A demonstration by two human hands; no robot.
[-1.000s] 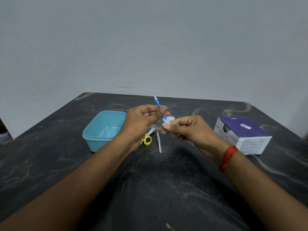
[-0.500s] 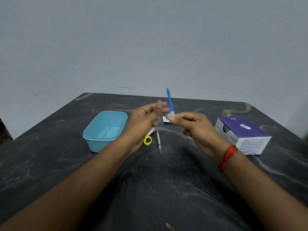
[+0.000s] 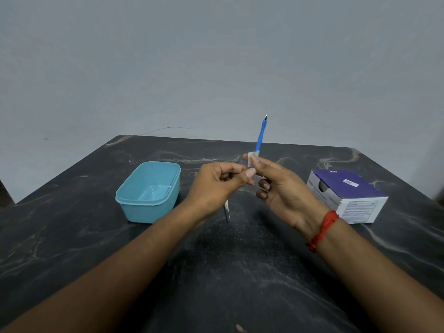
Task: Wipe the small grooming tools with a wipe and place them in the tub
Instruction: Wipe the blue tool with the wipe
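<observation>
A thin blue grooming tool (image 3: 260,138) with a dark metal tip stands nearly upright above the table. My right hand (image 3: 283,191) pinches a small white wipe (image 3: 250,159) around its lower shaft. My left hand (image 3: 216,183) meets it from the left and pinches the tool's bottom end between thumb and forefinger. The light blue tub (image 3: 149,212) sits open and empty on the table, left of my left hand. A slim metal tool (image 3: 227,213) lies on the table, partly hidden under my left hand.
A purple and white cardboard box (image 3: 348,195) stands on the right, close to my right wrist. The dark marbled table (image 3: 228,272) reaches back to a plain grey wall. A red thread band circles my right wrist.
The blue tool has swung from leaning left to nearly upright and risen. My left hand let go, then closed on its bottom end. The yellow-handled scissors are now hidden behind my left hand.
</observation>
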